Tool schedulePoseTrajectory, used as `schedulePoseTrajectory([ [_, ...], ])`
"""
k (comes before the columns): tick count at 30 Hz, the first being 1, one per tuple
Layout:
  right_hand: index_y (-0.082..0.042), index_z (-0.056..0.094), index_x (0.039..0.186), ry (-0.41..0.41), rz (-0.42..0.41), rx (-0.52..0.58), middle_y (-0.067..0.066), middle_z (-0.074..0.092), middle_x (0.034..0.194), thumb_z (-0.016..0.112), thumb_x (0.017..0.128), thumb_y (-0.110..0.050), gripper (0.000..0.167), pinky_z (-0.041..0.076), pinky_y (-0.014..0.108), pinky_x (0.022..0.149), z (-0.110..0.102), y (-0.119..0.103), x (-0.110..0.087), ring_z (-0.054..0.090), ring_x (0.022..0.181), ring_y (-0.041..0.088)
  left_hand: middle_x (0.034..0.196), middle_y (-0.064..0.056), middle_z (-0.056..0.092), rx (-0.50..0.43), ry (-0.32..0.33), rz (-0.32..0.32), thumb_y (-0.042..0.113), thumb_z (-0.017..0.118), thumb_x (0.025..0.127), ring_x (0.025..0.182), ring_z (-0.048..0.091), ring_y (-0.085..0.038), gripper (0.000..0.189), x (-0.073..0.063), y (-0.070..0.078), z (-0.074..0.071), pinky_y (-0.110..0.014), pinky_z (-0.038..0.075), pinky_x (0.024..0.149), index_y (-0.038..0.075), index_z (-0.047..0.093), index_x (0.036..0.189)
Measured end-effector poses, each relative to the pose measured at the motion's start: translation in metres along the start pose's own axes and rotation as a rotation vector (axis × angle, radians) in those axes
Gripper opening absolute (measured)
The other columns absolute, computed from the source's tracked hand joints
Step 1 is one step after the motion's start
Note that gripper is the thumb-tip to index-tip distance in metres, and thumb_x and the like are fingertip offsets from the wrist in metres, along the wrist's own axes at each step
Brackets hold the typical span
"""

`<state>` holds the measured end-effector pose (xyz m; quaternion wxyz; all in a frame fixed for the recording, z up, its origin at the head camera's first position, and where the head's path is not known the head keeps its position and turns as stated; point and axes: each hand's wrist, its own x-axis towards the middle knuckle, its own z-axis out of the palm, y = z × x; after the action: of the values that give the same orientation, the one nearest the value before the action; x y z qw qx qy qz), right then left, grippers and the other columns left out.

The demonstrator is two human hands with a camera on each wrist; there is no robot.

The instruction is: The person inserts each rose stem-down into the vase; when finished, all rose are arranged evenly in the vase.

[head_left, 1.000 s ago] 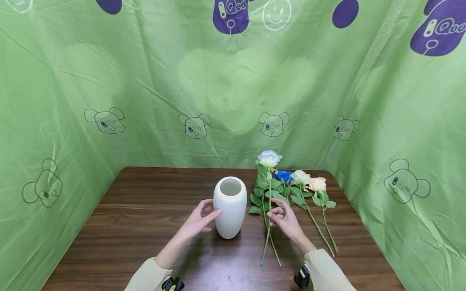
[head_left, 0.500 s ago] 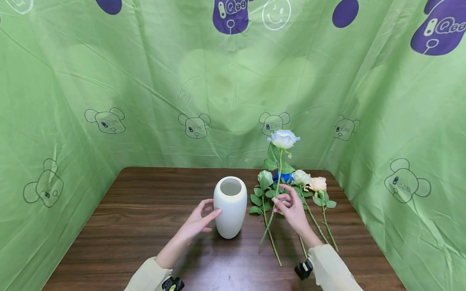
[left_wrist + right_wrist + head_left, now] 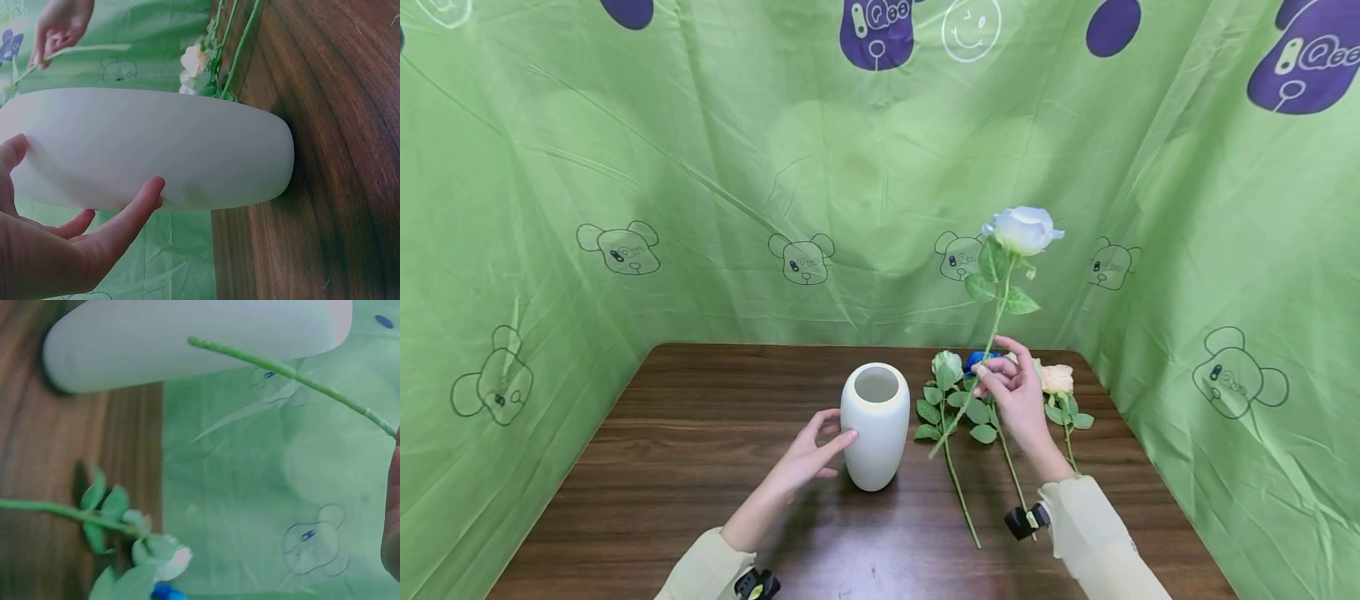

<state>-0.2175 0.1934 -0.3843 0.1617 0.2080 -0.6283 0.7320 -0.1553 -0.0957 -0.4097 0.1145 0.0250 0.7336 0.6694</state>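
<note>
A tall white vase (image 3: pixel 875 446) stands upright on the brown table. My left hand (image 3: pixel 811 450) rests at its left side, thumb on the front and the other fingers spread loosely; the left wrist view shows the fingertips (image 3: pixel 153 187) against its wall. To the right of the vase, my right hand (image 3: pixel 1013 392) pinches the stem of a pale bluish-white rose (image 3: pixel 1022 231) between thumb and fingers. The bloom points up, and the bare stem (image 3: pixel 262 362) slants down to the left, its cut end in the air beside the vase.
Other roses lie on the table (image 3: pixel 715 433) to the right: a greenish-white rose (image 3: pixel 947 368), a blue rose (image 3: pixel 977 360) and a peach rose (image 3: pixel 1057 379). Another white bloom is mostly hidden behind my right hand. A green printed cloth (image 3: pixel 700 167) hangs around the table's back and sides.
My right hand has lifted the pale bluish-white rose off the other roses, up and to the right, and its stem tilts more. The left hand and the vase have stayed in place.
</note>
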Motion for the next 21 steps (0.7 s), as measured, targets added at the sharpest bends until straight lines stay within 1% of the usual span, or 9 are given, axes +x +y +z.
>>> schedulePoseTrajectory([
  [3, -0.003, 0.035, 0.124, 0.062, -0.002, 0.065, 0.012, 0.059, 0.084, 0.053, 0.084, 0.008, 0.046, 0.050, 0.026, 0.056, 0.006, -0.009, 0.006, 0.057, 0.056, 0.016, 0.123, -0.026, 0.039, -0.002, 0.000, 0.002, 0.025, 0.060, 0.085, 0.106, 0.044, -0.039, 0.051, 0.000, 0.001, 0.000, -0.044, 0.049, 0.068, 0.005, 0.037, 0.126],
  [5, -0.004, 0.036, 0.124, 0.109, -0.001, 0.117, 0.010, 0.060, 0.083, 0.052, 0.084, 0.008, 0.044, 0.050, 0.026, 0.056, 0.011, -0.014, 0.010, 0.056, 0.055, 0.016, 0.123, -0.026, 0.039, -0.002, -0.001, 0.002, 0.026, 0.060, 0.084, 0.106, 0.044, -0.039, 0.051, -0.001, 0.001, 0.000, -0.044, 0.049, 0.068, 0.005, 0.038, 0.126],
  [10, -0.003, 0.034, 0.125, 0.221, 0.014, 0.295, 0.011, 0.060, 0.081, 0.052, 0.084, 0.009, 0.047, 0.049, 0.024, 0.055, 0.021, -0.024, 0.020, 0.055, 0.055, 0.016, 0.123, -0.027, 0.038, -0.003, -0.005, 0.005, 0.025, 0.060, 0.085, 0.106, 0.044, -0.039, 0.051, -0.001, 0.001, 0.000, -0.044, 0.049, 0.068, 0.005, 0.037, 0.126],
  [12, -0.002, 0.032, 0.125, 0.257, 0.009, 0.360, 0.012, 0.059, 0.081, 0.054, 0.083, 0.009, 0.049, 0.049, 0.023, 0.054, 0.024, -0.028, 0.024, 0.054, 0.056, 0.017, 0.123, -0.027, 0.038, -0.005, -0.007, 0.005, 0.025, 0.060, 0.085, 0.106, 0.044, -0.040, 0.052, 0.000, 0.001, 0.000, -0.044, 0.049, 0.068, 0.004, 0.037, 0.126],
  [15, -0.002, 0.032, 0.126, 0.298, -0.014, 0.424, 0.012, 0.058, 0.080, 0.057, 0.082, 0.008, 0.052, 0.049, 0.023, 0.054, 0.030, -0.034, 0.031, 0.055, 0.056, 0.017, 0.124, -0.027, 0.037, -0.006, -0.008, 0.003, 0.025, 0.060, 0.085, 0.106, 0.044, -0.039, 0.052, 0.000, 0.000, 0.000, -0.044, 0.049, 0.068, 0.004, 0.037, 0.126],
  [18, -0.001, 0.031, 0.127, 0.306, -0.046, 0.427, 0.012, 0.059, 0.080, 0.057, 0.081, 0.008, 0.053, 0.049, 0.024, 0.053, 0.036, -0.037, 0.038, 0.055, 0.056, 0.018, 0.123, -0.027, 0.037, -0.003, -0.008, 0.001, 0.025, 0.060, 0.085, 0.105, 0.044, -0.039, 0.052, 0.000, 0.000, 0.000, -0.044, 0.049, 0.068, 0.004, 0.036, 0.126],
  [21, 0.000, 0.030, 0.126, 0.278, -0.066, 0.366, 0.012, 0.060, 0.080, 0.055, 0.082, 0.008, 0.052, 0.050, 0.026, 0.055, 0.044, -0.037, 0.042, 0.056, 0.056, 0.018, 0.124, -0.027, 0.037, -0.004, -0.008, -0.002, 0.025, 0.060, 0.085, 0.105, 0.044, -0.039, 0.053, 0.000, -0.001, 0.000, -0.044, 0.049, 0.068, 0.004, 0.036, 0.127],
])
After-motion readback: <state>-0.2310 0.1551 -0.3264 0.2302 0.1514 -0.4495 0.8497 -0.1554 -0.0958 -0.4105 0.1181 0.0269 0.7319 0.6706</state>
